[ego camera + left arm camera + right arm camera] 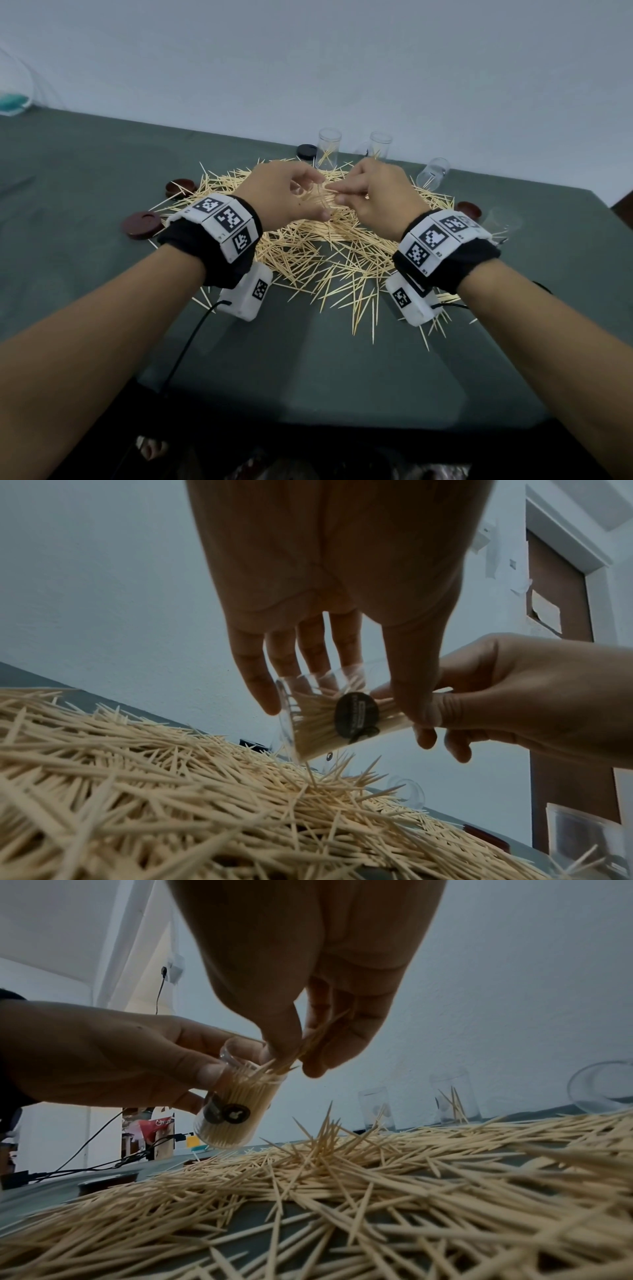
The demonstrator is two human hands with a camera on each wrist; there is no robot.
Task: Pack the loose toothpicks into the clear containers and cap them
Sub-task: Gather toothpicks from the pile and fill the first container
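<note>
My left hand (320,197) grips a clear container (318,718) that is packed with toothpicks and tilted, held just above the pile. In the right wrist view its thumb presses on the container (236,1110) near the rim. My right hand (296,1060) pinches a small bunch of toothpicks at the container's mouth, their tips inside it. Both hands meet over the far middle of the loose toothpick pile (325,253), where my right hand (339,193) touches the left. No cap sits on the held container.
Two upright clear containers (329,147) (380,145) with a few toothpicks stand at the back, and a third (432,173) leans at the back right. Brown caps (142,224) (181,187) (467,209) and a black cap (306,151) lie around the pile on the green table (308,377).
</note>
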